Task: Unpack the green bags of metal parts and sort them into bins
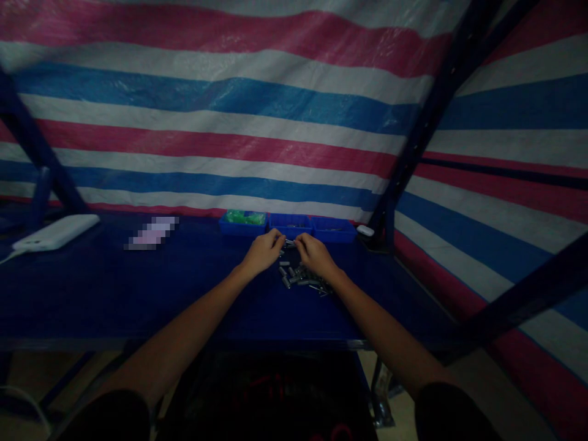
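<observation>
As the left hand [265, 251] and right hand [315, 252] pinch a slim metal piece [289, 243], its long axis runs sideways between them.

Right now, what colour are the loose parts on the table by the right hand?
The loose parts look silvery grey, best seen in the head view.

Metal piece [289, 243] between fingers [277, 238] — too small to identify; white cable [8, 257] — cut off left.

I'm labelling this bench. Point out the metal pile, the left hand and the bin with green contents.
Metal pile [303, 282]: head view, a piece near its middle.
Left hand [263, 252]: head view, its back.
Bin with green contents [242, 229]: head view, front wall.
</observation>
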`<state>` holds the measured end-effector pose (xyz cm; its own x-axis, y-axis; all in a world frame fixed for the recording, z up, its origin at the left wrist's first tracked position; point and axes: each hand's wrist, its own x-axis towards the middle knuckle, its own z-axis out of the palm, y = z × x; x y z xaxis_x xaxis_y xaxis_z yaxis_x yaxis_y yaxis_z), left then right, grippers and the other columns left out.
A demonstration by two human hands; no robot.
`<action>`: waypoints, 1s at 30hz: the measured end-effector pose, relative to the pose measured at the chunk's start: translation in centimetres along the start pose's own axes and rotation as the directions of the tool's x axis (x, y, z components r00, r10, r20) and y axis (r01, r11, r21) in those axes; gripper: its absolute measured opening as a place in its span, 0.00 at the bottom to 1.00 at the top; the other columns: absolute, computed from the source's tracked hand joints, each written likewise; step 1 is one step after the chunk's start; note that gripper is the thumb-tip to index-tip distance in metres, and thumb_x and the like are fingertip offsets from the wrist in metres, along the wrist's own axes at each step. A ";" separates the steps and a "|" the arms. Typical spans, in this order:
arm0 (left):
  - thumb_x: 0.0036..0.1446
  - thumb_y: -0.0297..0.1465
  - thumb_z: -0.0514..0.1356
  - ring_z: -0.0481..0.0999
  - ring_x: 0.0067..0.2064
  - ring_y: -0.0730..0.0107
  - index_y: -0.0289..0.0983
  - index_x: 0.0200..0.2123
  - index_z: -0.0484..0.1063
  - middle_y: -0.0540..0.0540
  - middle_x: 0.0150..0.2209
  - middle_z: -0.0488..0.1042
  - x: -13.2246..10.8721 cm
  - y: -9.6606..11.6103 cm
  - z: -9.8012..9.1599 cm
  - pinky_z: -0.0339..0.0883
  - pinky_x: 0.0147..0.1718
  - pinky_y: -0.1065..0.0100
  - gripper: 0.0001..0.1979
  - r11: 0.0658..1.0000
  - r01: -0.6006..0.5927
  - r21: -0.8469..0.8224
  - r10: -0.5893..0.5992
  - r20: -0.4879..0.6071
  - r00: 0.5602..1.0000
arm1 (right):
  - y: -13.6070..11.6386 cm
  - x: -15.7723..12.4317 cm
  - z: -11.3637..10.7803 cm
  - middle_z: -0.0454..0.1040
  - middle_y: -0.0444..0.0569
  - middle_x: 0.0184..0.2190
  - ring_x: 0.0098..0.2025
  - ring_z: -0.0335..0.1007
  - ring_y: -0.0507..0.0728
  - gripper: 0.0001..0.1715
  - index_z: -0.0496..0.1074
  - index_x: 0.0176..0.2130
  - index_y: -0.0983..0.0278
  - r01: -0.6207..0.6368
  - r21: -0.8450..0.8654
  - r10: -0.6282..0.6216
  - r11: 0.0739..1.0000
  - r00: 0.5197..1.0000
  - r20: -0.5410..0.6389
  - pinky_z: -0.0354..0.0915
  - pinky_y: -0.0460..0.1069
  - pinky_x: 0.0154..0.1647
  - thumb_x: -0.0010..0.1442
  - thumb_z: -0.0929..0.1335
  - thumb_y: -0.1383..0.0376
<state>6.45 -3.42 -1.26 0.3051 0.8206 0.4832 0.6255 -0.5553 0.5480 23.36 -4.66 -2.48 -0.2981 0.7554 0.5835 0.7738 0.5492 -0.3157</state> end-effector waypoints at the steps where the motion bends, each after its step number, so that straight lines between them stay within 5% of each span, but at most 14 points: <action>1: 0.57 0.37 0.48 0.67 0.25 0.73 0.36 0.34 0.67 0.51 0.23 0.68 0.0 0.1 0.0 0.55 0.25 0.72 0.12 1.000 -0.028 -0.008 0.028 -0.018 0.999 | 0.1 0.0 0.0 0.68 0.47 0.29 0.30 0.63 0.52 0.11 0.63 0.34 0.64 -0.003 -0.004 0.003 1.000 1.000 -0.002 0.55 0.45 0.32 0.61 0.56 0.64; 5: 0.56 0.33 0.50 0.68 0.28 0.73 0.36 0.35 0.66 0.50 0.26 0.69 0.0 0.0 0.1 0.57 0.27 0.72 0.08 0.995 -0.101 -0.018 0.101 -0.022 0.995 | 0.1 0.1 -0.2 0.68 0.46 0.28 0.30 0.63 0.52 0.12 0.63 0.33 0.64 -0.016 -0.006 0.016 1.000 1.000 0.000 0.54 0.45 0.32 0.62 0.56 0.63; 11: 0.58 0.36 0.47 0.68 0.27 0.72 0.35 0.30 0.67 0.48 0.24 0.69 0.0 -0.2 0.3 0.55 0.25 0.72 0.14 0.998 -0.036 0.057 0.036 0.002 0.999 | -0.3 -0.1 -0.2 0.67 0.44 0.26 0.28 0.62 0.51 0.10 0.64 0.36 0.63 0.015 0.033 -0.016 0.999 1.000 0.012 0.55 0.45 0.30 0.60 0.59 0.60; 18: 0.60 0.39 0.44 0.69 0.26 0.72 0.35 0.28 0.67 0.49 0.23 0.70 -0.3 0.4 0.3 0.55 0.25 0.72 0.18 0.999 -0.033 0.040 0.031 0.052 0.998 | -0.3 0.5 -1.4 0.67 0.48 0.28 0.32 0.62 0.52 0.13 0.66 0.31 0.64 0.080 -0.032 -0.084 0.996 0.990 -0.116 0.57 0.46 0.35 0.61 0.57 0.62; 24: 0.57 0.40 0.49 0.69 0.35 0.68 0.35 0.36 0.68 0.46 0.31 0.71 -1.5 1.9 1.6 0.60 0.35 0.68 0.15 0.968 -0.245 0.054 0.226 0.244 0.943 | 4.8 2.4 -3.8 0.66 0.58 0.38 0.43 0.61 0.61 0.16 0.66 0.41 0.68 -0.303 -0.187 0.191 0.934 0.870 -0.454 0.57 0.53 0.45 0.59 0.59 0.60; 27: 0.55 0.45 0.51 0.66 0.43 0.62 0.37 0.41 0.67 0.43 0.39 0.69 -2.4 2.7 2.1 0.59 0.41 0.62 0.19 0.929 -0.358 0.090 0.311 0.333 0.890 | 7.2 0.7 -3.9 0.65 0.63 0.42 0.46 0.59 0.64 0.23 0.64 0.45 0.73 -0.408 -0.196 0.307 0.892 0.864 -0.398 0.56 0.57 0.48 0.57 0.60 0.57; 30: 0.52 0.47 0.52 0.65 0.45 0.59 0.40 0.43 0.67 0.44 0.42 0.67 -2.8 3.1 2.3 0.57 0.43 0.59 0.21 0.904 -0.411 0.122 0.331 0.408 0.851 | 7.1 -3.0 -3.9 0.67 0.59 0.42 0.46 0.61 0.62 0.26 0.62 0.49 0.70 -0.273 -0.208 0.248 0.939 0.959 -0.140 0.57 0.56 0.48 0.58 0.59 0.54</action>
<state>9.17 -7.06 -2.49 0.7599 0.5693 0.3139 0.5278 -0.8221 0.2132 31.98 -4.44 -3.56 -0.0160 0.8105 0.5855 0.9243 0.2354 -0.3005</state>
